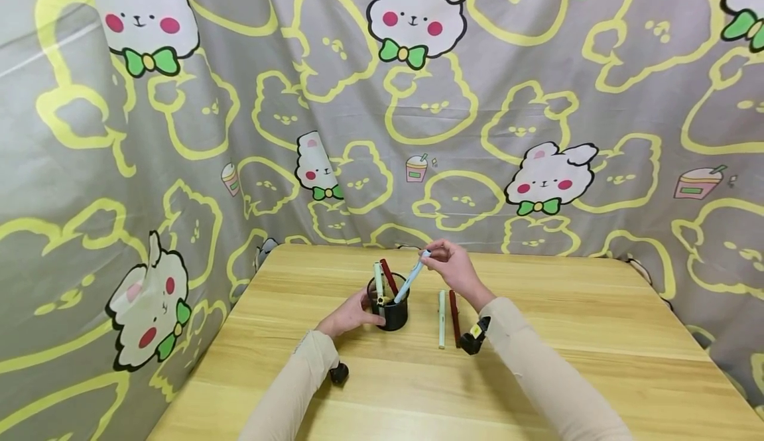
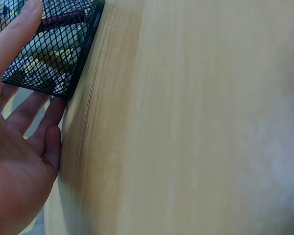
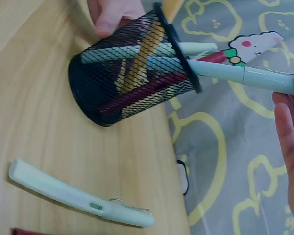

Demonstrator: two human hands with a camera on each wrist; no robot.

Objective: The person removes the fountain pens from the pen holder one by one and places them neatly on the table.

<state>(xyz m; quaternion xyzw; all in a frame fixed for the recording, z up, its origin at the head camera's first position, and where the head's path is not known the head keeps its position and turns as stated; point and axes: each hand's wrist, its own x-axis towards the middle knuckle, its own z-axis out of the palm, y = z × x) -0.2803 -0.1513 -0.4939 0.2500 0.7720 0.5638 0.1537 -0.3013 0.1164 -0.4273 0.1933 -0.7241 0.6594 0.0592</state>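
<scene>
A black mesh pen cup [image 1: 395, 318] stands on the table, with my left hand [image 1: 349, 315] gripping its side. In the left wrist view the thumb lies along the mesh [image 2: 59, 46] and the other fingers are at the cup's far side. My right hand [image 1: 456, 270] pinches a light blue pen [image 3: 220, 71] by its upper end. That pen slants down over the rim, its lower part inside the cup. Also standing in the cup are a pale green pen [image 1: 378, 276], a dark red pen [image 1: 388, 275] and a yellow one [image 3: 171, 9].
To the cup's right, a pale green pen [image 1: 442, 321] and a dark red pen [image 1: 455, 318] lie side by side on the wooden table [image 1: 382, 388]. A patterned grey curtain [image 1: 358, 116] hangs behind the table and along its left.
</scene>
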